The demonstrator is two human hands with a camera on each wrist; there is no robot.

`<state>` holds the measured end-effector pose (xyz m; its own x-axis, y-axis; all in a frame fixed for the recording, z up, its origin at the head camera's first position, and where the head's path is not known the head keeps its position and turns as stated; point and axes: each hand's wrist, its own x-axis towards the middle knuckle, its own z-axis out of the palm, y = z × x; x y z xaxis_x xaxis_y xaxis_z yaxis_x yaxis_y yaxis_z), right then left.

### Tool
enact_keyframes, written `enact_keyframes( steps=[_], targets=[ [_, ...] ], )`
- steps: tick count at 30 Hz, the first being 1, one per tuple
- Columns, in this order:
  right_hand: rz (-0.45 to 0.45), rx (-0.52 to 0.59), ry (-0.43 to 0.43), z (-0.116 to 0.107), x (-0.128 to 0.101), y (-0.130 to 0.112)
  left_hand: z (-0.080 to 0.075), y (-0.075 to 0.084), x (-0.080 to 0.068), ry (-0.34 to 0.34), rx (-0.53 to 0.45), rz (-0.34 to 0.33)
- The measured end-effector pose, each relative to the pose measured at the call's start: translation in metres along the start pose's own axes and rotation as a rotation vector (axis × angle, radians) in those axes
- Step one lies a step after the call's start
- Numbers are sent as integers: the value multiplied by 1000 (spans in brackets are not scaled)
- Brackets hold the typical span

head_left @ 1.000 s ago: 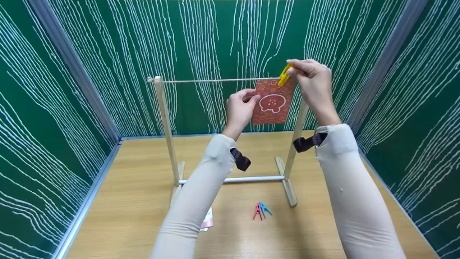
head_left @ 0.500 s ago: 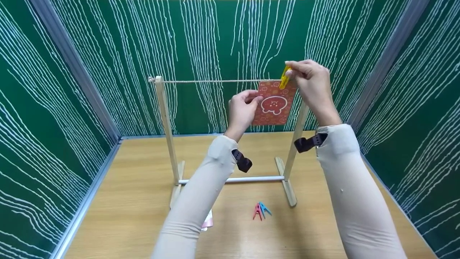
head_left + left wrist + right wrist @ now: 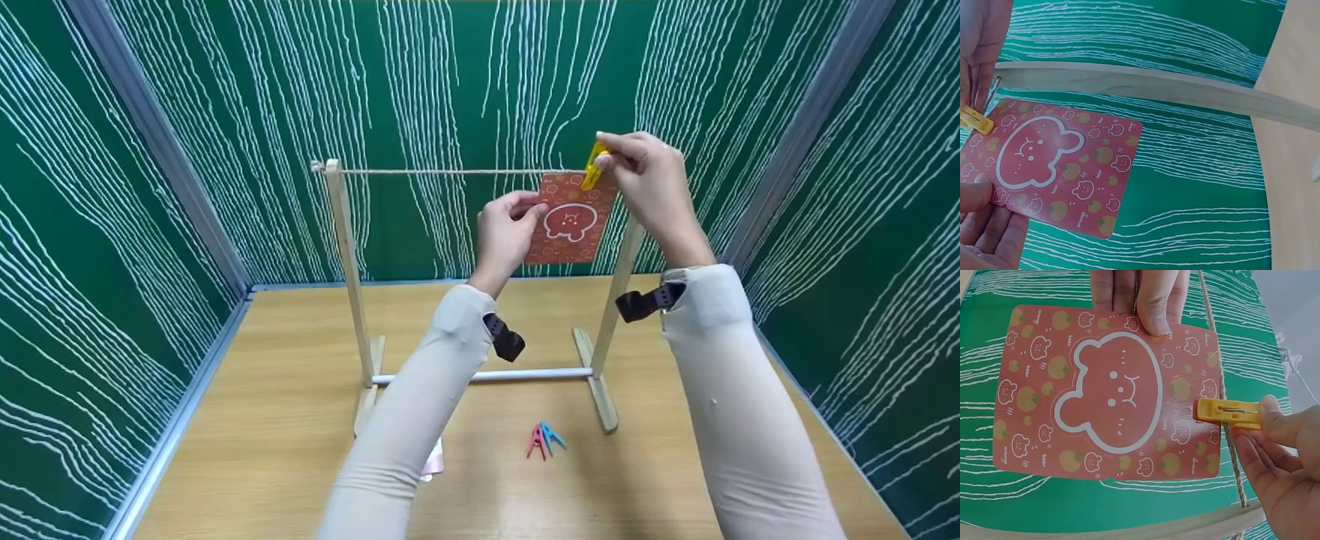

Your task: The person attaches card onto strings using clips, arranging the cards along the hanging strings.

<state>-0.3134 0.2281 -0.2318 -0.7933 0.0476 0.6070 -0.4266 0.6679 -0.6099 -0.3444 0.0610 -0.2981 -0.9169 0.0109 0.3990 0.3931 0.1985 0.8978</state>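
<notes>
A red card with an upside-down bear face hangs at the right part of a thin rope. My left hand pinches the card's left edge, thumb in front and fingers behind. Across the card's top edge and the rope sits a yellow clothespin. My right hand pinches the handle end of that clothespin between thumb and fingers. In the left wrist view, the yellow clothespin shows at the card's corner, partly cut off by the frame.
The rope runs between two wooden posts joined low down by a white bar. A pink clothespin and a blue clothespin lie on the wooden table. A pink-and-white item is mostly hidden by the left sleeve.
The card, the yellow clothespin and the rope's right part have dropped slightly. The card has also shifted a little to the right. Both hands keep their grips.
</notes>
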Motion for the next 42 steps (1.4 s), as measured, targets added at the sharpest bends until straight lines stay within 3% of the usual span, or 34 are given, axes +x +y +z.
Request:
enact_keyframes(
  steps=[16, 26, 42],
  targets=[
    [22, 42, -47, -4, -4, 2, -4, -2, -2, -46, -77, -27],
    [40, 110, -45, -6, -9, 3, -7, -6, -3, -98, -85, 38],
    [-1, 169, -22, -5, -15, 9, -20, -12, -10, -167, -80, 51]
  ],
)
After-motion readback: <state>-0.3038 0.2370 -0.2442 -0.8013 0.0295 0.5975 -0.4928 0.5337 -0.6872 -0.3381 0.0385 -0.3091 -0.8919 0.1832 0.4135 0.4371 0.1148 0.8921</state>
